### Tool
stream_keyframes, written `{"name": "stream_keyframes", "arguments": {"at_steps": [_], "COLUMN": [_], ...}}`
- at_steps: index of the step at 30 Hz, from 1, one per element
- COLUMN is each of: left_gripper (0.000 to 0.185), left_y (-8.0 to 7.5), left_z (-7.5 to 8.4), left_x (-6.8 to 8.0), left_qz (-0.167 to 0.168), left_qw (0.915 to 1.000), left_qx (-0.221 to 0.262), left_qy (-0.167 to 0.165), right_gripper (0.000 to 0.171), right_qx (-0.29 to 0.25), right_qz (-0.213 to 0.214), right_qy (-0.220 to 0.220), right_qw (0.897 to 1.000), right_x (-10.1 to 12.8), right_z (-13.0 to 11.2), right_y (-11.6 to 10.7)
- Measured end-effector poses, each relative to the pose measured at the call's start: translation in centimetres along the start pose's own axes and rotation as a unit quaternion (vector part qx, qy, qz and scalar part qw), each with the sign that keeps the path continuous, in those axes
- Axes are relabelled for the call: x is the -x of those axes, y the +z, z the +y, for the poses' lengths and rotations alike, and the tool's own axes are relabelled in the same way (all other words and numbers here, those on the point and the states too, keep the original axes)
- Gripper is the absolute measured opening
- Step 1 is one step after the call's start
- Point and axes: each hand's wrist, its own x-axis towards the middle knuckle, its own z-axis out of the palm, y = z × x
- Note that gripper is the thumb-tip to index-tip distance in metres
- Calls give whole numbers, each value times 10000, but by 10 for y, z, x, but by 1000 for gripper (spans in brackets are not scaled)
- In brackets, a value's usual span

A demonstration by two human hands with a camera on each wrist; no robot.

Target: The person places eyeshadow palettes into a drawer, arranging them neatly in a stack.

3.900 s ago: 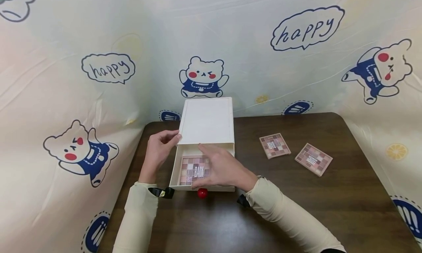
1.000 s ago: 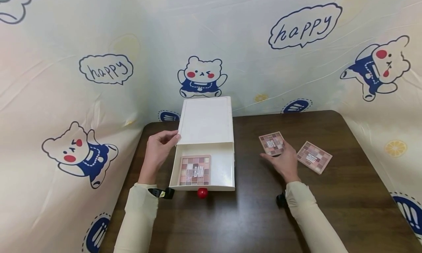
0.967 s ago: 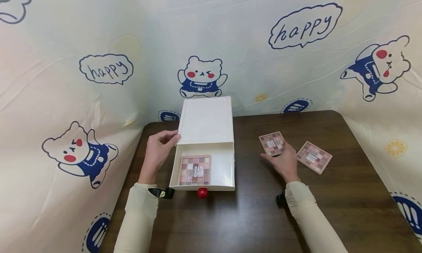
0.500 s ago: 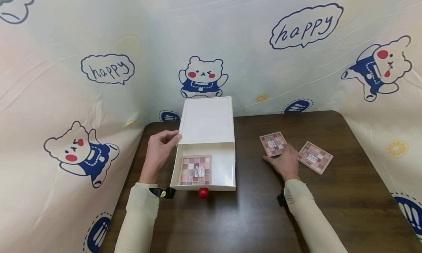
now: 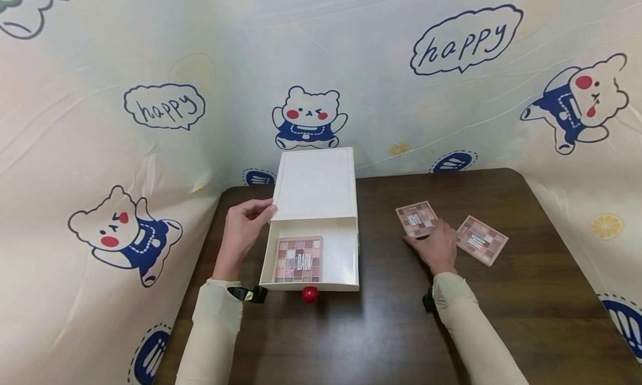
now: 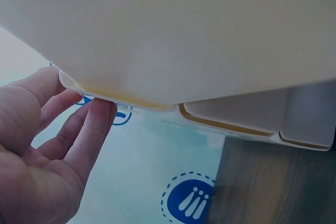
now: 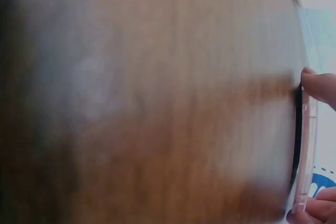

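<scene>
On the table a white drawer box (image 5: 316, 184) has its drawer (image 5: 341, 262) pulled out towards me, with a red round knob (image 5: 310, 295) on the front. My left hand (image 5: 243, 229) holds the box's left side near its front corner; in the left wrist view, its fingertips are at the box edge. Inside the drawer, an eyeshadow palette (image 5: 298, 259) lies to the left. My right hand (image 5: 437, 248) grips a second eyeshadow palette (image 5: 416, 219) by its edges, seen side-on as a thin palette (image 7: 306, 150) between thumb and fingers in the right wrist view.
A third eyeshadow palette (image 5: 482, 240) lies on the dark wooden table (image 5: 391, 329), just right of my right hand. Behind and on both sides hangs a cloth (image 5: 371, 67) with cartoon bears printed on it.
From over the drawer, my right hand has moved right to the nearer loose palette. The palette in the drawer is now uncovered. My left hand stays at the box.
</scene>
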Motion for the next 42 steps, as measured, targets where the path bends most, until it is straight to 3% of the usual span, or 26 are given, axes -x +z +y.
{"name": "stream_keyframes", "arguments": {"at_steps": [11, 27, 36, 42], "left_gripper": [40, 41, 38, 36], "left_y": [-1, -1, -1, -1], "left_z": [0, 0, -2, -1], "left_x": [0, -1, -2, -3], "left_qz": [-17, -12, 1, -80], "left_qw": [10000, 10000, 10000, 9999], "left_qx": [27, -37, -15, 83], "left_qy": [-7, -67, 39, -74], "right_gripper": [112, 113, 106, 104], "right_qx": [-695, -1655, -2107, -2368], "right_qz": [175, 375, 692, 817], "right_qy": [-16, -21, -702, -1013], "right_qw": [9974, 9855, 9726, 9628], "right_x": [13, 28, 40, 45], "right_z": [-4, -38, -67, -82], "right_y": [-12, -42, -62, -73]}}
